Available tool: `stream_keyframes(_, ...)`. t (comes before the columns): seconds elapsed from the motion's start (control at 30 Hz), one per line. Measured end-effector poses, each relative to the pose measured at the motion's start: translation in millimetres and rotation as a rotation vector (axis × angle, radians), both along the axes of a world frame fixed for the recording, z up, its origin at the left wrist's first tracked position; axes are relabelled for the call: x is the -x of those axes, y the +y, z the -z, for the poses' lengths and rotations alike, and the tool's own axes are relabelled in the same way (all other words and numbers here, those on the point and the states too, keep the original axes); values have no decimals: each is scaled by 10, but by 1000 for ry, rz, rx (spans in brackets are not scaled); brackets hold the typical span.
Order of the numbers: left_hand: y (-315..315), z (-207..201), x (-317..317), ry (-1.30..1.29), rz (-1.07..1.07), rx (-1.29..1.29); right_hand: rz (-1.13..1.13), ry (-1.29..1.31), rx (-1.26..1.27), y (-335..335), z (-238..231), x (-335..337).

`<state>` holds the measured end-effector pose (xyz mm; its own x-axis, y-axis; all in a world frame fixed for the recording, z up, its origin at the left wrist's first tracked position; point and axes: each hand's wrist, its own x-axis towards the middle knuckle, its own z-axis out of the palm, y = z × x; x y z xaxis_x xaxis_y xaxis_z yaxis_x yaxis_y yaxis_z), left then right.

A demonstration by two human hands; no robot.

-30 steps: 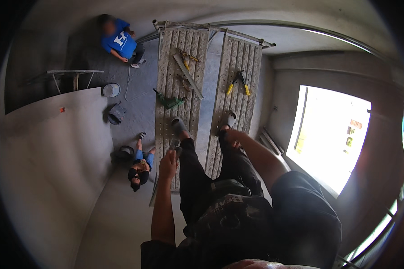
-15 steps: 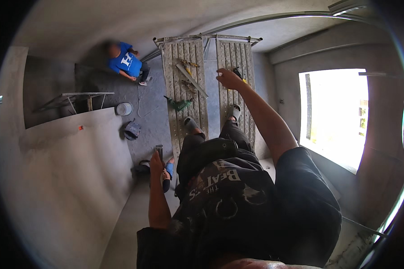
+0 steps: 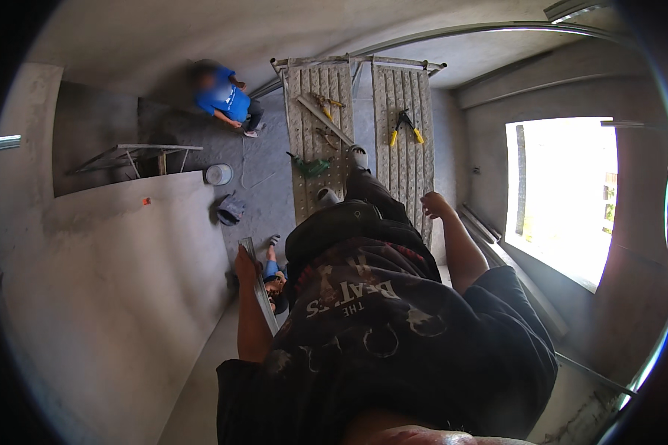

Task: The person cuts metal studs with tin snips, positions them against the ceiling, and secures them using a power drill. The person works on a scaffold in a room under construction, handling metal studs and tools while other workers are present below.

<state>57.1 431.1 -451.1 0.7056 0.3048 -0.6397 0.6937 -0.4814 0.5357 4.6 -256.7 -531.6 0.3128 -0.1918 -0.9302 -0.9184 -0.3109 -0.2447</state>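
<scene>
My left hand (image 3: pixel 246 262) is low on my left side, its fingers closed round a long grey metal profile (image 3: pixel 263 297) that slants down beside my forearm. My right hand (image 3: pixel 436 205) is out to my right beside the edge of the right plank, its fingers curled in; anything in them is too small to make out. Yellow-handled snips (image 3: pixel 406 129) lie on the right plank (image 3: pixel 393 167). On the left plank (image 3: pixel 298 104) are a green drill (image 3: pixel 309 165), a flat metal strip (image 3: pixel 324 119), pliers (image 3: pixel 326 138) and another yellow-handled tool (image 3: pixel 326 102).
I stand on raised scaffold planks with a gap between them. A person in blue (image 3: pixel 226 100) is on the floor at far left; another person (image 3: pixel 274 276) is below my left side. A white bucket (image 3: pixel 218 174) and a dark bag (image 3: pixel 231 210) stand near a wall. A window (image 3: pixel 560 196) is at right.
My right hand has drawn back from over the right plank toward my body, baring the snips. One foot has stepped forward on the left plank. More of the profile now shows.
</scene>
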Motion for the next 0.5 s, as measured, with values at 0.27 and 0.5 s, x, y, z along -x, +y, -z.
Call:
stream_keyframes(0.27,-328,-241,-284,-305,170,-83,-19,-221,2,-134,135,9)
stream_keyframes(0.5,-811,-976,-1231,-490,8,137,-49,-511,140,113,-394,-1289)
